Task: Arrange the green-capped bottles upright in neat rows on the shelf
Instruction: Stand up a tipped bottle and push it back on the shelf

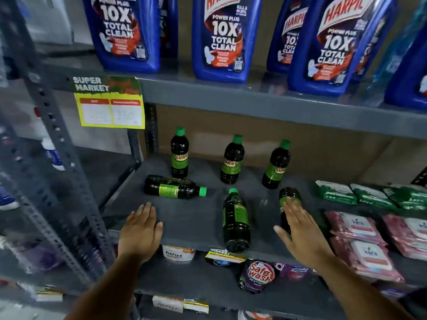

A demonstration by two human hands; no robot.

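Three dark green-capped bottles stand upright at the back of the grey shelf (191, 218): one on the left (179, 155), one in the middle (232, 161), one on the right (276, 167). Three more lie flat in front. One lies sideways with its cap to the right (173, 187). Another points its cap to the back (235, 221). The third (290, 197) is partly hidden under my right hand (300, 232), which hovers flat and open over it. My left hand (141, 229) is open, palm down, at the shelf's front left, holding nothing.
Blue cleaner bottles (221, 38) fill the shelf above, with a yellow price tag (111, 105) hanging from its edge. Green packs (336, 192) and pink wipe packs (360, 229) lie to the right of the bottles. A grey upright post (55, 144) stands left. Tubs and pouches sit on the shelf below.
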